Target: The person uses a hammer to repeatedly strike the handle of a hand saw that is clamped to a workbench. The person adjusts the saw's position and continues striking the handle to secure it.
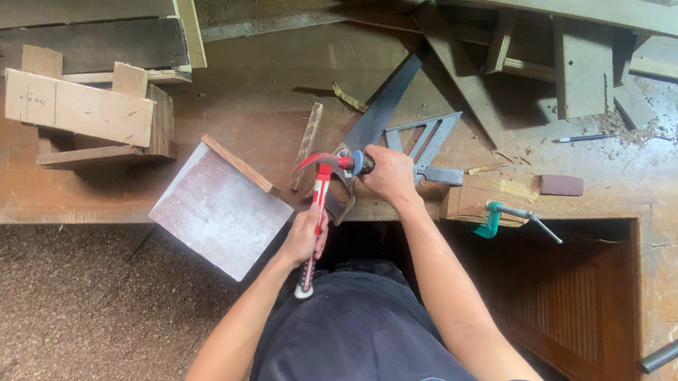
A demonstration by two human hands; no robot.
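Note:
My left hand [304,235] grips the red-and-white handle of a claw hammer [321,184], its red head lying at the bench edge. My right hand [388,174] is closed around the handle of a hand saw [381,108], whose dark blade runs up and to the right across the wooden bench [267,96]. The hammer head touches or nearly touches the saw handle; the exact contact is hidden by my fingers.
A pale square board [220,208] overhangs the bench edge at left. A metal triangular square [426,141] lies beside the saw. A teal clamp [505,217], a small brown block [561,185], a pencil [581,138], a thin wood strip [307,145] and stacked scrap wood [84,103] surround them.

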